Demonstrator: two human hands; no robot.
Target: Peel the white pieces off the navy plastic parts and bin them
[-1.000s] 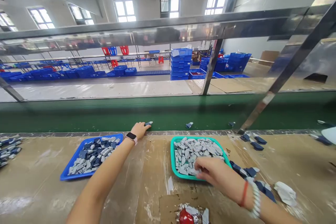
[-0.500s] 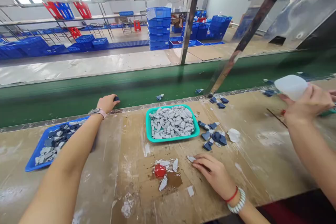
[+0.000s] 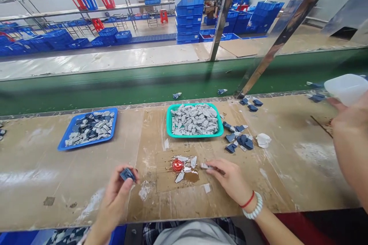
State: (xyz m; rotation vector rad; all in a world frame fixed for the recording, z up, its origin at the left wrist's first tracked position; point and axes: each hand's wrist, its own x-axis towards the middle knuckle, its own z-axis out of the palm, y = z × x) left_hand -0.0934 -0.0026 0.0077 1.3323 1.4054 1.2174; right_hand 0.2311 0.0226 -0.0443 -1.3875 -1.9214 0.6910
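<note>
My left hand (image 3: 119,187) is closed around a dark blue plastic part (image 3: 127,174), above the near part of the table. The fingertips of my right hand (image 3: 228,178) pinch a small light grey plastic part (image 3: 205,166). Between my hands a round red cap (image 3: 177,165) lies on a wet piece of cardboard (image 3: 163,182), with several loose grey parts around it. A teal basket (image 3: 195,136) heaped with grey parts stands behind. To its right is a loose cluster of dark blue pieces (image 3: 243,141) with grey ends.
A blue tray (image 3: 64,146) of mixed dark and grey parts stands at the left. Behind the table runs a green conveyor belt (image 3: 129,92) carrying a few parts. A slanted metal post (image 3: 276,46) rises on the right. Another person's hand (image 3: 352,118) holds a white container (image 3: 346,88) there.
My left hand has come back from the belt's edge towards me with the dark blue part. My right hand still pinches the grey part, near the wet cardboard. The view has shifted.
</note>
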